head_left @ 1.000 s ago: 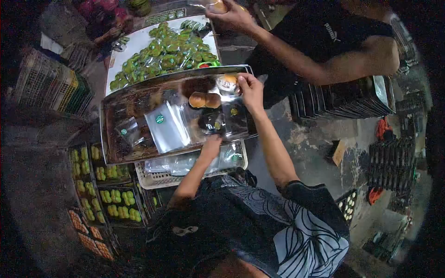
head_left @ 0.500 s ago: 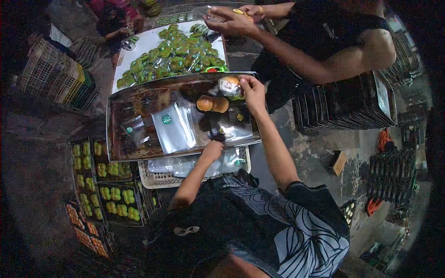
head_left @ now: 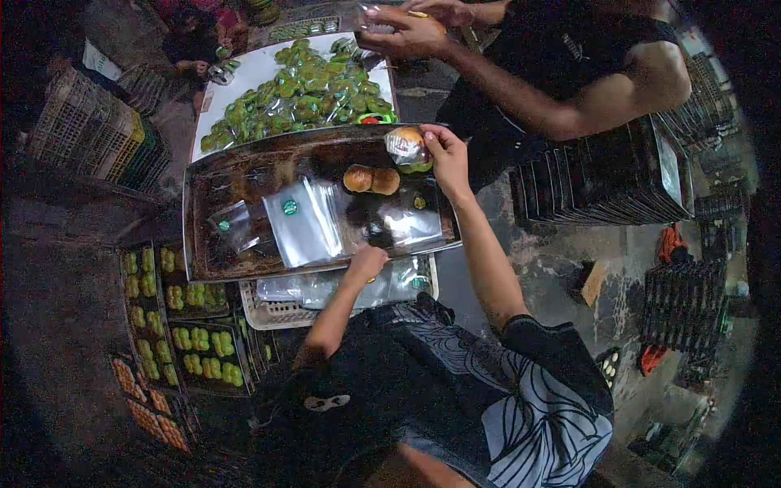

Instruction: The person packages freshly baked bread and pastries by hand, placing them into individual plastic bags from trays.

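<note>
My right hand [head_left: 450, 165] pinches the right edge of a bun in a clear bag [head_left: 407, 146] at the back right corner of a dark metal tray [head_left: 244, 167]. Just in front of it lies a pair of joined brown buns [head_left: 371, 180], unbagged. Near the tray's front edge is my left hand [head_left: 368, 262], its fingers curled; what they hold, if anything, is hidden. Beside that hand a clear bag [head_left: 415, 226] lies flat on the tray. To its left are a stack of clear bags [head_left: 303, 228] with a green label and a smaller bag [head_left: 234, 225].
Behind the tray, a white table [head_left: 207, 118] bears a heap of bagged green buns [head_left: 301, 93]. A co-worker's hand [head_left: 411, 34] is at the back right. Below the tray sits a crate [head_left: 256, 315] with more bags. Stacked trays [head_left: 602, 179] stand right; trays of green buns [head_left: 203, 354] lie left.
My left hand has shifted slightly left along the tray's front edge. My right hand still holds the bagged bun at nearly the same spot. The co-worker's hands have moved a little.
</note>
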